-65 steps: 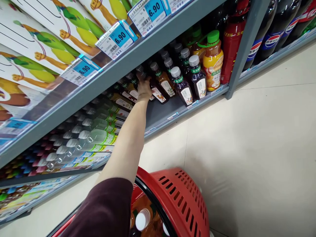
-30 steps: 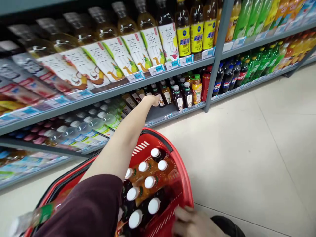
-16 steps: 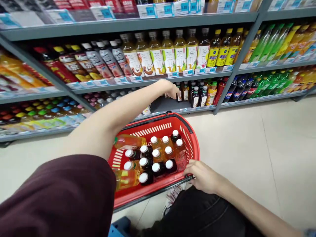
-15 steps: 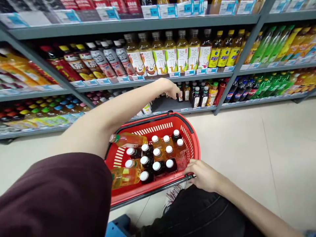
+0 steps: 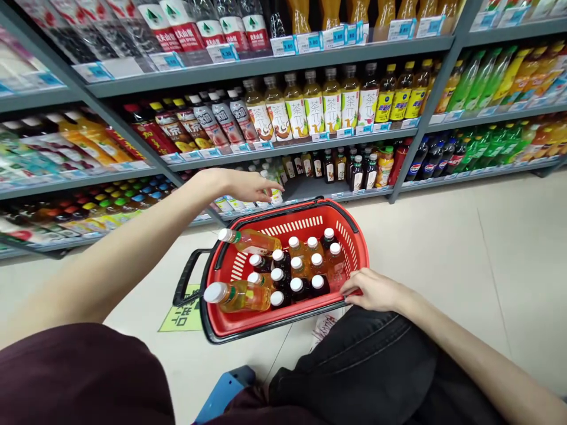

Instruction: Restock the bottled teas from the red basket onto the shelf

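My left hand (image 5: pixel 256 186) reaches over the far side of the basket to the bottom shelf, its fingers stretched out and nothing seen in them. Just behind the fingertips stand white-capped bottles with green-and-white labels (image 5: pixel 275 195); whether I touch one cannot be made out. My right hand (image 5: pixel 368 289) is closed on the near right rim of a red shopping basket (image 5: pixel 283 321). Inside stand several small white-capped bottles, some dark (image 5: pixel 299 288), some amber (image 5: pixel 297 267). Two larger bottles of yellow drink (image 5: pixel 245 296) lie tilted at the left side.
Small dark bottles with white labels (image 5: pixel 357 174) stand on the bottom shelf (image 5: pixel 310 189), right of a bare patch. Tea bottles (image 5: pixel 332 106) line the shelf above. A blue object (image 5: pixel 225 392) is below me. The basket's black handle (image 5: pixel 188 280) sticks out left.
My left hand has moved left along the bottom shelf, away from the small dark bottles. The view has shifted, showing more of the basket's left end. My right hand keeps the rim.
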`<act>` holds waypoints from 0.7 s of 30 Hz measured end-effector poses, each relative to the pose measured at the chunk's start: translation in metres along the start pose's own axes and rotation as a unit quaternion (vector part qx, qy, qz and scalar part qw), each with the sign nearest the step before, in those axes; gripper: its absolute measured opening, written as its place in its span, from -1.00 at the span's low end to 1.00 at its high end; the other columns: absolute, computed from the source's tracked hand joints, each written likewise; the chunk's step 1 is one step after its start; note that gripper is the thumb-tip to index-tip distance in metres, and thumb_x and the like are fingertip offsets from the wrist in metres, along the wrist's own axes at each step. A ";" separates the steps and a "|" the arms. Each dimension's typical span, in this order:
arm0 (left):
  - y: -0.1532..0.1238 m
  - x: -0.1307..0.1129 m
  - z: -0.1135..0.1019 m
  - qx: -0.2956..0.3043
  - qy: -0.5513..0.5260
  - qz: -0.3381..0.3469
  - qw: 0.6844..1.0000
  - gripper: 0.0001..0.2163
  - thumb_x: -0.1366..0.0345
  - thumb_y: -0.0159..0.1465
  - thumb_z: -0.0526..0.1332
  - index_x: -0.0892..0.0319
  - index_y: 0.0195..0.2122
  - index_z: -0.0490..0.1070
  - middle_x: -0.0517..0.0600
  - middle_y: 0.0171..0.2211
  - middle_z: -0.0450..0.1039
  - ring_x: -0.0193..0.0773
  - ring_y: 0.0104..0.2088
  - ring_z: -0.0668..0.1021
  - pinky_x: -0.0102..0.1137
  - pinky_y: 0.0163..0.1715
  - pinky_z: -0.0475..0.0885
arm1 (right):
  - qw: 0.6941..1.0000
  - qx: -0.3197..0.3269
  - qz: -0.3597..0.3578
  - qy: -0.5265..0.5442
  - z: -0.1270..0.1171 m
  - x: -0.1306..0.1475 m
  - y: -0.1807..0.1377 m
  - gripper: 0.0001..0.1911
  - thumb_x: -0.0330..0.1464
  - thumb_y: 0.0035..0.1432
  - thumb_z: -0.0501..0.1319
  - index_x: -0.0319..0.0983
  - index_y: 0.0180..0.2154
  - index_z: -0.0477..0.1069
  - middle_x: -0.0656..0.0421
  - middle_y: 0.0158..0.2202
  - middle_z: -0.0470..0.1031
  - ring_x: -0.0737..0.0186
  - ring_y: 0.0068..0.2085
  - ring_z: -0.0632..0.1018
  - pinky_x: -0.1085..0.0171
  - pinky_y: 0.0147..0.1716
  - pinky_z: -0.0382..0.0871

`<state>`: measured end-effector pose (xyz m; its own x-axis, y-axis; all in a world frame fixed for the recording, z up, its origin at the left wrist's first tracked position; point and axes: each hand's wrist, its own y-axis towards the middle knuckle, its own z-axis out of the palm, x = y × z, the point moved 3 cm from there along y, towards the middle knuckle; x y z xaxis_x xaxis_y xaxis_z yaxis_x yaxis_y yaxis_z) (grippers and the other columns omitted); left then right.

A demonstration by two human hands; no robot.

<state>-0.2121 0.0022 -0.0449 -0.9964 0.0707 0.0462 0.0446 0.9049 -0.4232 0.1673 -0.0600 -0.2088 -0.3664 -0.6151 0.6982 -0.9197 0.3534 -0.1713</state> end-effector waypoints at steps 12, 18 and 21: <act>-0.038 0.046 0.093 0.074 0.004 -0.052 0.996 -0.32 -0.01 0.17 0.31 0.10 0.31 0.36 0.20 0.33 0.37 0.06 0.29 0.44 -0.28 0.23 0.30 | 0.999 -0.018 -0.016 -0.038 0.004 -0.002 -0.006 -0.76 -0.39 0.27 0.26 -0.16 -0.09 0.68 0.07 -0.14 0.69 0.00 -0.08 0.64 0.18 -0.06 0.49; -0.049 0.072 0.141 0.039 0.027 -0.112 0.993 -0.41 0.18 0.06 0.30 0.18 0.16 0.39 0.25 0.19 0.36 0.01 0.01 0.57 -0.30 0.05 0.42 | 0.998 -0.022 0.000 -0.056 0.003 0.001 -0.007 -0.76 -0.39 0.26 0.26 -0.17 -0.09 0.67 0.06 -0.14 0.69 -0.01 -0.06 0.65 0.18 -0.06 0.50; -0.051 0.073 0.164 -0.019 -0.001 -0.106 0.994 -0.57 0.28 -0.02 0.27 0.16 -0.07 0.40 0.15 -0.01 0.38 -0.06 -0.12 0.54 -0.32 -0.03 0.44 | 0.998 -0.027 -0.007 -0.052 0.002 0.003 -0.007 -0.75 -0.40 0.26 0.26 -0.19 -0.08 0.67 0.06 -0.13 0.70 0.01 -0.07 0.66 0.19 -0.06 0.51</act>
<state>-0.2992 -0.1076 -0.1687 -0.9838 -0.1238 0.1297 -0.1639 0.9144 -0.3701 0.1723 -0.0657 -0.2072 -0.3691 -0.6883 0.6245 -0.9167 0.3805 -0.1223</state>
